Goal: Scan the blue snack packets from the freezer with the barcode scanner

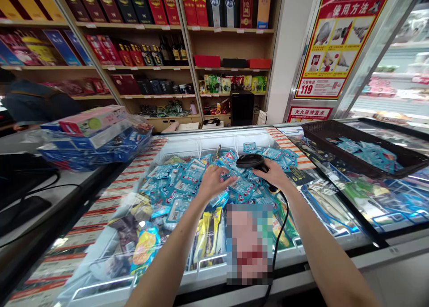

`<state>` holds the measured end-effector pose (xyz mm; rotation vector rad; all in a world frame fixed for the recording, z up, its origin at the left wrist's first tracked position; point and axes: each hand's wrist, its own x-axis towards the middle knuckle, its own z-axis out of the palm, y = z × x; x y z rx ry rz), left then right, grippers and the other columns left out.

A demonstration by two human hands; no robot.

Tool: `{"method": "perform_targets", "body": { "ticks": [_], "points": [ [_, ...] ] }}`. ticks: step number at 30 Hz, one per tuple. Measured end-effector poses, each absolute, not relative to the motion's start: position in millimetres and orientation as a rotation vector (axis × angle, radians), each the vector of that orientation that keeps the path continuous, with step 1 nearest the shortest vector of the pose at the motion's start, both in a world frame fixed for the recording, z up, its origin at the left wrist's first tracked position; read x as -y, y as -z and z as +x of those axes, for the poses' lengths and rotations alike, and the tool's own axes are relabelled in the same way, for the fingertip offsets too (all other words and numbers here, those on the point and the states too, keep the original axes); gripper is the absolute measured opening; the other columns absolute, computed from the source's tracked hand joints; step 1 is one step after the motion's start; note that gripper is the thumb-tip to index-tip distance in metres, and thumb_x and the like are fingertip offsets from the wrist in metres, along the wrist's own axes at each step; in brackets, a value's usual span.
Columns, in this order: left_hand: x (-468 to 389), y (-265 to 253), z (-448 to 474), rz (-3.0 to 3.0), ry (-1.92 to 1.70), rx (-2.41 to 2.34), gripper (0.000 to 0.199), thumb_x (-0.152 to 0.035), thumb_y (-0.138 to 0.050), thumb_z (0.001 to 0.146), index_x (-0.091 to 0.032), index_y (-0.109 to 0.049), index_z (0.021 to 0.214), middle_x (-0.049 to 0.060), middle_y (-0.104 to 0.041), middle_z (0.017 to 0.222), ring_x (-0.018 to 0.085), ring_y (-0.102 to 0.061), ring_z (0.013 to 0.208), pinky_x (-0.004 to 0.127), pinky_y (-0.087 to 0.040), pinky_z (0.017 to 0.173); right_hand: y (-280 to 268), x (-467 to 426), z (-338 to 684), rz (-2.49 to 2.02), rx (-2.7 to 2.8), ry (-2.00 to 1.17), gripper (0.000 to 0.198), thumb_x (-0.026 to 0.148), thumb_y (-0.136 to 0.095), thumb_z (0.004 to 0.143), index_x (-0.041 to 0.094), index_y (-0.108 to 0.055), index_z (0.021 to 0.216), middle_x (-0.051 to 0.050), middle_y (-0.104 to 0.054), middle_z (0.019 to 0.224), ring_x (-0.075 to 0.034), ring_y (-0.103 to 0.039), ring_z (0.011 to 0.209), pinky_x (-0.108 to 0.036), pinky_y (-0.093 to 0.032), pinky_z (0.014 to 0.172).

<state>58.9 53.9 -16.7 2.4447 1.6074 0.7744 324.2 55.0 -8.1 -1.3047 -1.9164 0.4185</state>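
Note:
My right hand (275,174) is wrapped round the handle of a black barcode scanner (250,161), whose head points left over the packets. A black cable hangs from its grip. Close by on the left, my left hand (214,180) hovers at the heap of small blue packets (189,173), thumb and fingers apart, with nothing visible between them. The packets are spread loosely across the glass top of a chest freezer (157,262). Some show barcodes; others lie face up with red and white print.
A dark brown basket (365,148) with more blue packets stands at the right. Plastic-wrapped boxes (97,137) are stacked at the left, near a black computer mouse (28,213). Frozen goods, including yellow wrappers (208,231), show under the glass. Behind are shelves; a person (33,99) is at far left.

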Motion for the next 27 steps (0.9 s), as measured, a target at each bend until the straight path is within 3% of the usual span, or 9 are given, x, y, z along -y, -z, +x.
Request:
{"method": "perform_targets", "body": {
  "ticks": [4,7,10,13,17,22,27],
  "points": [
    [-34,14,83,2.411,-0.606,-1.75,0.071,-0.083,-0.049,0.063,-0.021,-0.062,0.096,0.012,-0.063,0.102,0.031,-0.056,0.103,0.043,-0.042,0.088,9,-52,318,-1.378,1.935,-0.221,0.038,0.047,-0.061,0.079,0.018,-0.067,0.102,-0.008,-0.068,0.103,-0.025,-0.063,0.093,-0.033,-0.045,0.08],
    [-34,14,86,2.409,-0.474,-1.772,0.075,-0.085,-0.051,0.058,-0.019,-0.059,0.093,0.014,-0.063,0.102,0.034,-0.057,0.1,0.043,-0.042,0.084,11,-51,315,-1.425,1.957,-0.074,0.036,0.047,-0.058,0.081,0.017,-0.066,0.098,-0.008,-0.068,0.096,-0.024,-0.063,0.089,-0.031,-0.044,0.077],
    [-40,16,78,2.317,-0.508,-1.755,0.071,-0.078,-0.057,0.06,-0.018,-0.055,0.099,0.013,-0.064,0.099,0.031,-0.06,0.094,0.038,-0.043,0.077,12,-47,313,-1.505,1.98,0.035,0.035,0.048,-0.055,0.083,0.017,-0.065,0.096,-0.008,-0.068,0.09,-0.024,-0.063,0.085,-0.03,-0.043,0.072],
    [-46,22,64,2.085,-0.767,-1.735,0.072,-0.066,-0.063,0.067,-0.02,-0.043,0.118,0.005,-0.064,0.087,0.023,-0.062,0.075,0.031,-0.042,0.064,12,-41,311,-1.535,2.036,0.133,0.036,0.047,-0.054,0.084,0.018,-0.063,0.104,-0.008,-0.069,0.092,-0.024,-0.064,0.083,-0.029,-0.041,0.068],
    [-53,33,47,1.95,-1.165,-1.736,0.058,-0.046,-0.062,0.077,-0.021,-0.038,0.123,-0.001,-0.06,0.076,0.017,-0.055,0.06,0.029,-0.042,0.06,12,-36,308,-1.49,2.135,0.206,0.037,0.044,-0.055,0.084,0.02,-0.061,0.112,-0.008,-0.07,0.096,-0.025,-0.064,0.085,-0.03,-0.041,0.068],
    [-61,46,42,1.914,-1.339,-1.602,0.047,-0.031,-0.054,0.081,-0.021,-0.037,0.125,0.003,-0.06,0.096,0.012,-0.054,0.058,0.03,-0.045,0.064,14,-35,304,-1.396,2.187,0.227,0.036,0.042,-0.056,0.083,0.019,-0.061,0.11,-0.009,-0.07,0.096,-0.025,-0.063,0.086,-0.03,-0.042,0.07],
    [-65,53,44,1.926,-1.331,-1.575,0.037,-0.029,-0.05,0.084,-0.02,-0.044,0.119,0.005,-0.061,0.091,0.016,-0.06,0.074,0.03,-0.047,0.068,14,-33,298,-1.326,2.255,0.223,0.038,0.04,-0.058,0.081,0.017,-0.06,0.111,-0.009,-0.07,0.093,-0.025,-0.064,0.082,-0.031,-0.041,0.069]
  ]
}}
